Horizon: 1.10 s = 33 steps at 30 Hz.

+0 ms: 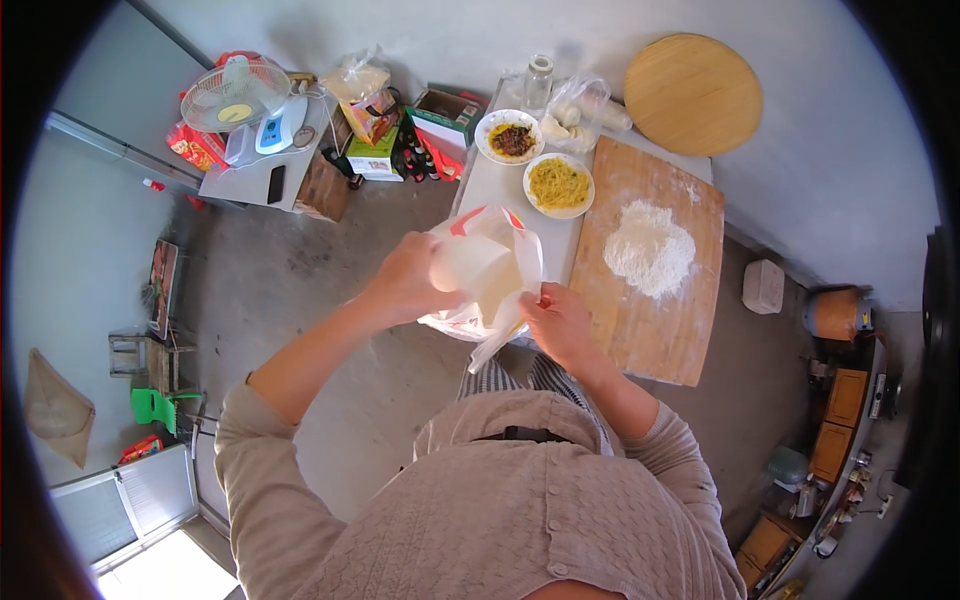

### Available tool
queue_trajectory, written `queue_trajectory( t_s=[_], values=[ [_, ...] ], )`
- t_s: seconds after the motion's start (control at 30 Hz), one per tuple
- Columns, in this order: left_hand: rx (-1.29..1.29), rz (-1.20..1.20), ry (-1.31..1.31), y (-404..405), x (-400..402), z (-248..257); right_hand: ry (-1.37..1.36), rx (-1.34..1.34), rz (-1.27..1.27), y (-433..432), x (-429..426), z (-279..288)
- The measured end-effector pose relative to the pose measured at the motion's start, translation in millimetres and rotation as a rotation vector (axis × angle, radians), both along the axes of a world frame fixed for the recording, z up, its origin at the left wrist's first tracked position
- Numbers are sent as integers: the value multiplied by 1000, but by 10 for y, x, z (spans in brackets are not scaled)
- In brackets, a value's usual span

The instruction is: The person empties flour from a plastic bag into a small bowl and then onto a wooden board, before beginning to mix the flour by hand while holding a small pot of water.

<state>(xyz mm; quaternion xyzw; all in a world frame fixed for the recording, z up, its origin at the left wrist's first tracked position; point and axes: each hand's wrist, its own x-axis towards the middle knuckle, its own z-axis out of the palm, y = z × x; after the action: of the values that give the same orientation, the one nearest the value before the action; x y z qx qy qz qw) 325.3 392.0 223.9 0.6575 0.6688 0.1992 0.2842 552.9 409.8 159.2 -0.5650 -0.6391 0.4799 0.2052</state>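
My left hand point(409, 281) is at the left side of an opened plastic bag point(529, 259) with red print, its fingers around a pale, rounded thing like a bowl point(469, 262) at the bag's mouth. Part of that thing and the bag's contents are hard to make out. On the bag's right rim, my right hand point(555, 319) pinches the plastic. To the right, a heap of white flour point(650, 249) lies on a wooden board point(622, 330). Beyond the bag stand a plate of yellow shreds point(559, 186) and a plate of dark, oily seasoning point(511, 139).
A glass jar point(538, 86) and a clear bag of pale pieces point(574, 124) stand at the table's back. A round wooden board point(694, 94) leans on the wall. The side table at left holds a fan point(235, 97), a scale point(281, 126) and a phone point(277, 184).
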Motion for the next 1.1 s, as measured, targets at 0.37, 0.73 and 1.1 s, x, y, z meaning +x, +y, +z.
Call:
queue_trajectory(
  t_s=[0.37, 0.73, 1.1],
  values=[
    [-504, -644, 496, 638, 692, -1266, -121, 105, -77, -127, 7, 69],
    [-494, -351, 96, 736, 695, -2249, -207, 151, -146, -202, -28, 260],
    [-683, -195, -373, 684, 476, -2356, -219, 167, -64, -192, -51, 343]
  ],
)
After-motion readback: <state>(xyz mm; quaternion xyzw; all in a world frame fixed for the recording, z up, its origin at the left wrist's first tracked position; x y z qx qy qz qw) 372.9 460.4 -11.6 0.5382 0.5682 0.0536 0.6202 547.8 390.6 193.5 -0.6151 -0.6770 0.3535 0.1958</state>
